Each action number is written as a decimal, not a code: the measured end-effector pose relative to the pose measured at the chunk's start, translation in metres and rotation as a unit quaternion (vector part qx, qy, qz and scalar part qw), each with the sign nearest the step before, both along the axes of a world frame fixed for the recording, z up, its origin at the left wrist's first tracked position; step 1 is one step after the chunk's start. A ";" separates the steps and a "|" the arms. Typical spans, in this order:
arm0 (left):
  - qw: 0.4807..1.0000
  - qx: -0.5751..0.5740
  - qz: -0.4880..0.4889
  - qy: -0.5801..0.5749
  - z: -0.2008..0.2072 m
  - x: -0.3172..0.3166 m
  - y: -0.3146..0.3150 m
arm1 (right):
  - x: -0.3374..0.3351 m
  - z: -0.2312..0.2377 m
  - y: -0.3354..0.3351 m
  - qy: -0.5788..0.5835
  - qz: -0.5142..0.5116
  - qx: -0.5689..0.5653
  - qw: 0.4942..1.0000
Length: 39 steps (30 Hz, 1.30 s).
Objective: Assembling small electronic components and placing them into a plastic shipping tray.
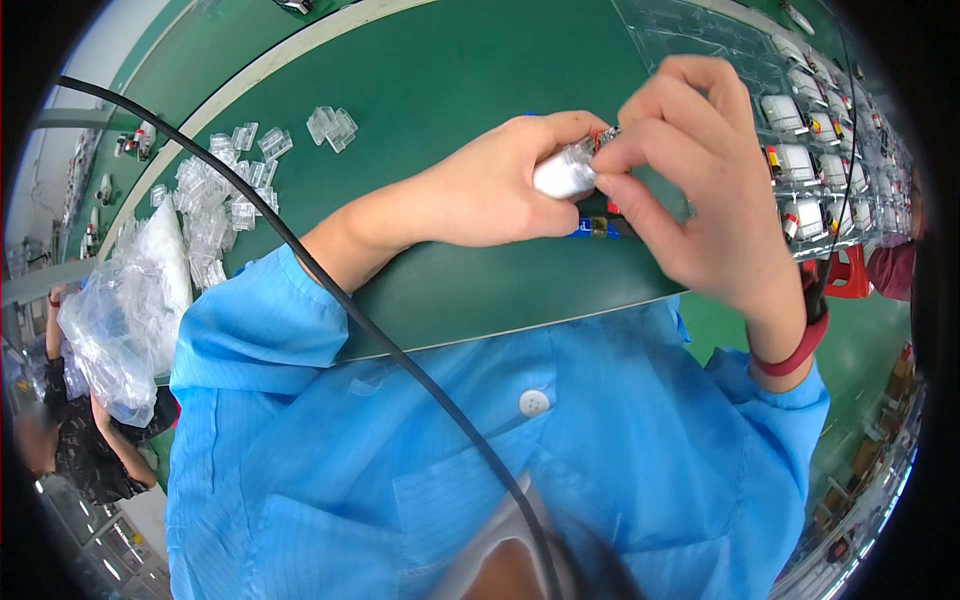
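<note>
Blue coat point(480, 450) fills the bottom. At middle, left hand point(490, 190) squeezes a small white part point(563, 172); right hand point(690, 170) pinches, maybe, its wires point(604, 134). Next needs steady fingers.

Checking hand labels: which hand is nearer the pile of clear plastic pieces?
Left. The left hand is right of the pile; the right hand is farther right.

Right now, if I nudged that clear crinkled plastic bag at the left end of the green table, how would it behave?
The clear crinkled plastic bag would probably crumple rather than slide whole, since its film looks thin and slack. It seems light for its bulk. It hangs at the green table edge, so a push might tip it off.
</note>
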<state>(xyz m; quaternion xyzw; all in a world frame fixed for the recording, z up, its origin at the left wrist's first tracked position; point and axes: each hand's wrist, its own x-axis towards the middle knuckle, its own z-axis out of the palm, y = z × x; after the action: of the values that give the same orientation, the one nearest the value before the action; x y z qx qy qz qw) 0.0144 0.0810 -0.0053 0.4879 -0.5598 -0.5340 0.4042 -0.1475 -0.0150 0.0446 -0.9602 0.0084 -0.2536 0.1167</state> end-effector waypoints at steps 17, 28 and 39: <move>0.998 -0.067 0.020 0.008 -0.008 0.003 -0.001 | 0.002 -0.025 0.018 -0.128 -0.072 0.012 0.989; 0.998 -0.035 0.023 0.042 -0.009 0.003 -0.002 | 0.001 -0.040 0.023 -0.148 -0.106 0.084 0.980; 0.997 -0.025 0.058 0.036 -0.008 -0.002 -0.001 | 0.009 -0.065 0.041 -0.228 -0.192 0.180 0.938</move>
<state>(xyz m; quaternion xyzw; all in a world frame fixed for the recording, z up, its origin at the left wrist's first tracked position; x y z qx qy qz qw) 0.0126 0.0801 -0.0137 0.4895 -0.5292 -0.5128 0.4662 -0.1381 0.0263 -0.0201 -0.8199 0.2108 -0.4774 0.2354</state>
